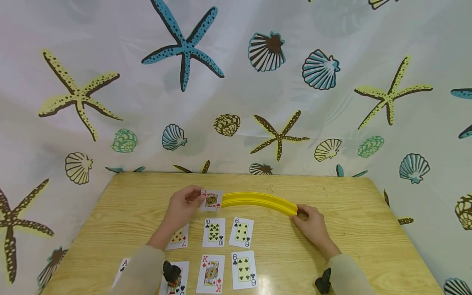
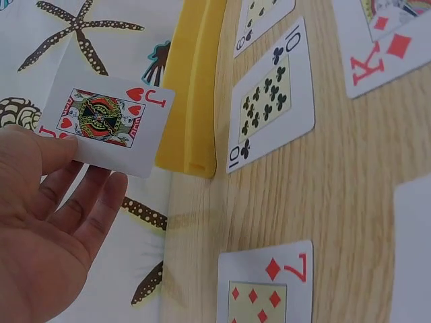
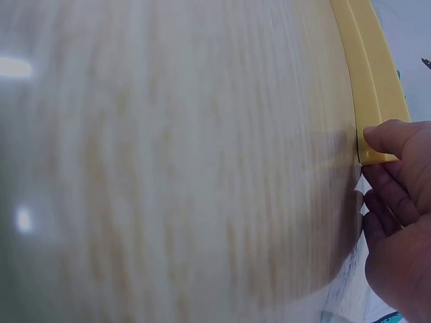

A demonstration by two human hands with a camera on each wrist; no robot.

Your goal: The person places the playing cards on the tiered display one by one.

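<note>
My left hand (image 1: 183, 205) pinches a jack of hearts card (image 2: 104, 121) between thumb and fingers, face toward me. The card overlaps the left end of a curved yellow card holder (image 1: 258, 199) in the head view. At the holder's other end, my right hand (image 1: 311, 223) grips its tip, with the thumb (image 3: 384, 138) on the near side and the fingers curled behind. Below the holder lie a ten of clubs (image 1: 214, 232) and a six of spades (image 1: 241, 232), face up. A seven of diamonds (image 2: 266, 282) lies partly hidden under my left forearm.
Closer to me on the wooden table (image 1: 368, 246) are a king of diamonds (image 1: 210, 273), a six of clubs (image 1: 243, 270), a black face card (image 1: 180, 282) and a partly covered ace (image 1: 121, 270). A patterned curtain (image 1: 236, 90) hangs behind the table.
</note>
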